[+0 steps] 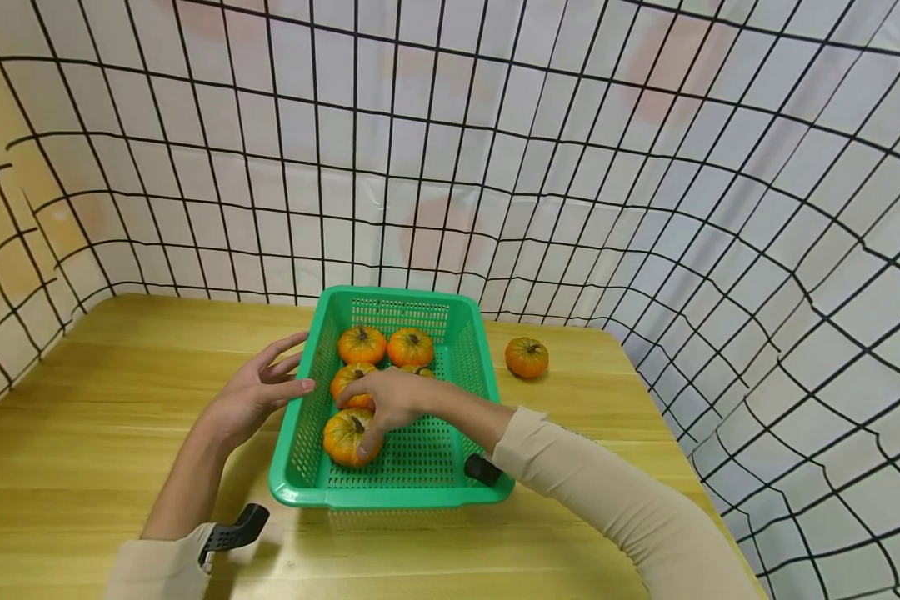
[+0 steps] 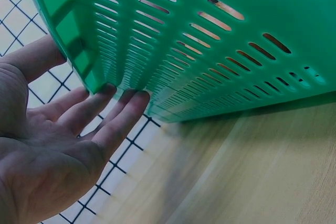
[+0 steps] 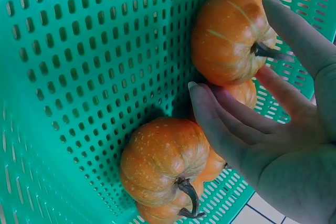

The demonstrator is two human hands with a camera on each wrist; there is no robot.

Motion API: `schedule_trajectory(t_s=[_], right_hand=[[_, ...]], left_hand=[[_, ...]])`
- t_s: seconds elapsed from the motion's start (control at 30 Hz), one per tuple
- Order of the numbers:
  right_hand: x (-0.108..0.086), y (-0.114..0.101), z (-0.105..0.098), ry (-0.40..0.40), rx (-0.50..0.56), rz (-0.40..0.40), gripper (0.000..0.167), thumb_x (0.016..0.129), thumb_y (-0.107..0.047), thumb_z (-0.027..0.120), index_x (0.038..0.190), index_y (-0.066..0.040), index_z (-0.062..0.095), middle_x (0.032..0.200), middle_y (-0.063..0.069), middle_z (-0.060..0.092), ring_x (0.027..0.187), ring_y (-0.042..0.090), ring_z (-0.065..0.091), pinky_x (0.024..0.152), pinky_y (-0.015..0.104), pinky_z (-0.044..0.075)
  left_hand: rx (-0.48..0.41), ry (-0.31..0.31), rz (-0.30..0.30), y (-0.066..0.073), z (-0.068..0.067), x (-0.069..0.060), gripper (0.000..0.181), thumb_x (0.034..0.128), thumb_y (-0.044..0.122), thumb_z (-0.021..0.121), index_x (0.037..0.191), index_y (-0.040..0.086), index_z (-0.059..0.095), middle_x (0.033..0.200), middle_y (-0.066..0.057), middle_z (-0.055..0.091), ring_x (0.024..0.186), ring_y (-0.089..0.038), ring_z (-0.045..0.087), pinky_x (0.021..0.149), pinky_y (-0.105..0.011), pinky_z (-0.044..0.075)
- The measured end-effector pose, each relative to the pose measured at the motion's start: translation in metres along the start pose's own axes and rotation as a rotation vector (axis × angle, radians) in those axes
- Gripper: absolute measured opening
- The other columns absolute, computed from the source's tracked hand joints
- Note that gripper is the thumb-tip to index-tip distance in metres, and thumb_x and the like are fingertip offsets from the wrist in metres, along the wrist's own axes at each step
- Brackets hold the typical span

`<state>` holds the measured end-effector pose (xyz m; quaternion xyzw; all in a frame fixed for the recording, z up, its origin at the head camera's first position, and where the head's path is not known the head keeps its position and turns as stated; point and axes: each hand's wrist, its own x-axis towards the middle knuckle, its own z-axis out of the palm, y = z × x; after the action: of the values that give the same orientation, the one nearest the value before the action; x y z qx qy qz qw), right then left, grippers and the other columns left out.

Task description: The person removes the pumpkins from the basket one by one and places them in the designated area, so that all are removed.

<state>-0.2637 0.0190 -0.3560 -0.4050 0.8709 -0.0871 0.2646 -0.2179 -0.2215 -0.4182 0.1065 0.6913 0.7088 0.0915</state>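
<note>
A green plastic basket (image 1: 405,498) with slotted walls holds several small orange pumpkins. My left hand (image 1: 251,396) is at its left side, thumb over the rim and loosely extended fingers along the outside of the slotted wall (image 2: 210,66). Inside the basket, my right hand (image 1: 397,400) reaches over the near-left pumpkin (image 1: 342,437). In the right wrist view its thumb touches the same stemmed pumpkin (image 3: 228,38), and the other fingers stretch beside it, not curled round it. Another pumpkin (image 3: 163,161) lies close to those fingers. The right forearm and hand partly cover a pumpkin in the head view.
One pumpkin (image 1: 527,357) sits on the wooden table (image 1: 82,433) to the right of the basket. A black wire grid (image 1: 420,167) with white sheeting behind it encloses the table at the back and sides. Two pumpkins, one of them this pumpkin (image 1: 410,347), lie at the basket's far end.
</note>
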Motion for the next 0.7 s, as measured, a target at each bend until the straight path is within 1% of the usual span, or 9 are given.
schedule_trajectory(t_s=[0.1, 0.17, 0.27, 0.33, 0.5, 0.6, 0.7], right_hand=[[0.0001, -0.0005, -0.0001, -0.005, -0.004, 0.003, 0.073, 0.079, -0.041, 0.087, 0.144, -0.025, 0.058, 0.146, 0.0, 0.056, 0.121, 0.018, 0.057, 0.1, 0.035, 0.05], [0.0005, -0.0008, 0.0004, -0.005, -0.01, 0.005, 0.072, 0.079, -0.041, 0.087, 0.143, -0.025, 0.058, 0.146, -0.001, 0.057, 0.121, 0.018, 0.058, 0.1, 0.035, 0.05], [0.0007, -0.0021, 0.0011, -0.002, -0.022, 0.009, 0.071, 0.079, -0.04, 0.088, 0.143, -0.026, 0.058, 0.147, -0.003, 0.056, 0.132, 0.02, 0.053, 0.106, 0.037, 0.047], [0.0009, -0.0024, 0.0019, 0.001, -0.021, 0.015, 0.071, 0.079, -0.039, 0.088, 0.142, -0.026, 0.059, 0.147, -0.004, 0.056, 0.135, 0.021, 0.051, 0.11, 0.039, 0.045], [0.0011, -0.003, 0.0034, 0.003, -0.021, 0.026, 0.073, 0.078, -0.04, 0.088, 0.143, -0.027, 0.058, 0.148, -0.005, 0.055, 0.139, 0.021, 0.048, 0.116, 0.044, 0.038], [0.0016, -0.0027, 0.0045, 0.002, -0.025, 0.024, 0.073, 0.078, -0.04, 0.089, 0.143, -0.027, 0.057, 0.149, -0.006, 0.055, 0.14, 0.022, 0.047, 0.117, 0.046, 0.036], [0.0028, -0.0022, 0.0053, 0.005, -0.029, 0.018, 0.074, 0.077, -0.041, 0.089, 0.142, -0.027, 0.057, 0.148, -0.005, 0.055, 0.14, 0.023, 0.047, 0.116, 0.046, 0.038]], left_hand=[[-0.001, 0.0, -0.002, 0.0005, -0.0002, 0.0002, 0.083, 0.0968, 0.009, 0.067, 0.163, 0.018, 0.019, 0.165, -0.02, 0.028, 0.125, -0.016, 0.057, 0.096, -0.024, 0.051], [-0.002, 0.0, -0.003, 0.0008, -0.0001, 0.0, 0.082, 0.0968, 0.01, 0.067, 0.163, 0.018, 0.019, 0.165, -0.02, 0.028, 0.125, -0.016, 0.057, 0.097, -0.024, 0.051], [-0.003, 0.0, -0.005, 0.0009, 0.0002, -0.0004, 0.082, 0.0969, 0.01, 0.067, 0.163, 0.018, 0.019, 0.165, -0.02, 0.027, 0.126, -0.017, 0.056, 0.097, -0.025, 0.051], [-0.002, 0.001, -0.003, 0.0008, 0.0003, -0.0006, 0.082, 0.0969, 0.01, 0.067, 0.163, 0.018, 0.019, 0.166, -0.019, 0.027, 0.126, -0.017, 0.056, 0.096, -0.025, 0.051], [0.003, -0.001, 0.001, 0.0004, 0.0, -0.0002, 0.082, 0.0971, 0.01, 0.067, 0.163, 0.017, 0.018, 0.166, -0.02, 0.027, 0.125, -0.018, 0.057, 0.096, -0.025, 0.051], [0.007, -0.001, 0.001, 0.0001, -0.0002, 0.0, 0.082, 0.0973, 0.01, 0.067, 0.163, 0.017, 0.018, 0.165, -0.02, 0.027, 0.125, -0.018, 0.057, 0.096, -0.025, 0.051], [0.01, 0.0, 0.002, 0.0001, -0.0002, 0.0001, 0.082, 0.0974, 0.01, 0.067, 0.163, 0.017, 0.018, 0.165, -0.02, 0.028, 0.125, -0.018, 0.057, 0.096, -0.025, 0.051]])
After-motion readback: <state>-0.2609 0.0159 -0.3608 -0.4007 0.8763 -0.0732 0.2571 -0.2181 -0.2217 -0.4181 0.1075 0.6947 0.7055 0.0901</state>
